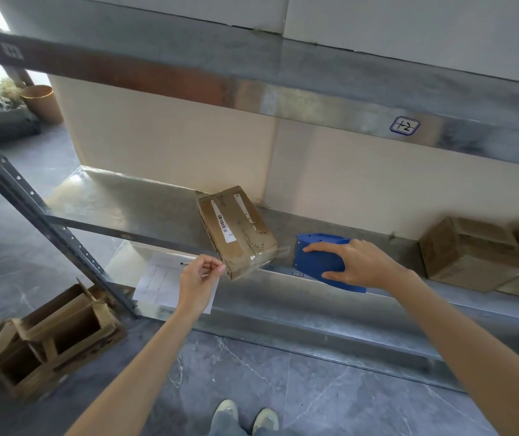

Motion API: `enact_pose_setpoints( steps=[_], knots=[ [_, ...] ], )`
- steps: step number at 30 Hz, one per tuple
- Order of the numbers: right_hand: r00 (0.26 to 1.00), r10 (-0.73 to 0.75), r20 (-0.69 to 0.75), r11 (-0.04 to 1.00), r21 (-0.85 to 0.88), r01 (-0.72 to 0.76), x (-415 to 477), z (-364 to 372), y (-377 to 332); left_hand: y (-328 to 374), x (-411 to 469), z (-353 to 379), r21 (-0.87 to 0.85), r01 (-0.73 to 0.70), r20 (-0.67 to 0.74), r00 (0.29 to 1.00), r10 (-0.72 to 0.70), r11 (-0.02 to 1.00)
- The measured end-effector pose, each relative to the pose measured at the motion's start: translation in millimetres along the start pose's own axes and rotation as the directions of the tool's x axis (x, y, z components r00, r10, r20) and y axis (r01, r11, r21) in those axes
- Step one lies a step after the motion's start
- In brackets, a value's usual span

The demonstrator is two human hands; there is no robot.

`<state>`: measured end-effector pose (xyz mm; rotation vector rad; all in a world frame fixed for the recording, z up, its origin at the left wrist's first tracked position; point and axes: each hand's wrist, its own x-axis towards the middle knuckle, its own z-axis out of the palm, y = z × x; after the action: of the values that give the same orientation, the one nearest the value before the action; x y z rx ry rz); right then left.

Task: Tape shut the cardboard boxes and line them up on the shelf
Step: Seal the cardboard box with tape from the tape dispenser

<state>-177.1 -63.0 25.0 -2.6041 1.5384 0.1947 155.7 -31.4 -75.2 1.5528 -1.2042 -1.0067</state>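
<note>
The cardboard box (236,231) lies mid-frame on the shelf (126,199), its long axis running upper left to lower right. Our left hand (200,278) pinches its near corner. Just beside it on the right, our right hand (355,262) grips the blue tape dispenser (317,256).

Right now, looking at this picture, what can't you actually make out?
All in the head view:
White label on the brown cardboard box: print too small.
Blue plastic tape dispenser: its roll is hidden under the right hand.
Brown cardboard boxes at the right: blurred, cut by the frame edge.
Left hand: whatever its grip pinches is too thin to see.
White paper sheet: writing too small.
</note>
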Motion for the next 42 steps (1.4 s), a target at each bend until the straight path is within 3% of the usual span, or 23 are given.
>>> enact_pose_setpoints(
  steps=[4, 12, 18, 24, 26, 31, 38, 42],
  knots=[
    [1.0, 0.009, -0.004, 1.0, -0.005, -0.009, 2, 1, -2, -7, 2, 5, 0.057, -0.022, -0.015, 1.0, 0.023, 0.998],
    [0.999, 0.018, 0.033, 1.0, 0.006, -0.018, 5, 3, -4, -15, -2, 20, 0.006, -0.104, -0.053, 0.993, 0.104, 0.995],
    [1.0, 0.026, 0.004, 1.0, 0.003, -0.026, 7, 2, -1, -21, 14, 16, 0.195, -0.277, 0.122, 0.959, 0.257, 0.941],
    [0.999, 0.039, -0.002, 0.999, -0.003, -0.039, 12, 2, 0, -29, 23, 9, 0.439, -0.439, 0.12, 0.893, 0.433, 0.784],
    [0.999, 0.04, -0.006, 0.999, 0.001, -0.04, 14, 1, -1, -27, 28, 11, 0.433, -0.473, 0.144, 0.877, 0.459, 0.768],
    [0.999, 0.041, 0.001, 0.999, 0.014, -0.041, 14, 2, 0, -25, 32, 21, 0.334, -0.445, 0.115, 0.894, 0.433, 0.831],
    [0.998, 0.067, 0.005, 0.997, 0.029, -0.067, 11, 5, 0, -23, 36, 35, 0.393, -0.388, 0.01, 0.908, 0.418, 0.833],
    [0.997, 0.078, 0.0, 0.996, 0.037, -0.078, 10, 5, 1, -28, 37, 35, 0.393, -0.415, 0.057, 0.902, 0.429, 0.82]
  ],
)
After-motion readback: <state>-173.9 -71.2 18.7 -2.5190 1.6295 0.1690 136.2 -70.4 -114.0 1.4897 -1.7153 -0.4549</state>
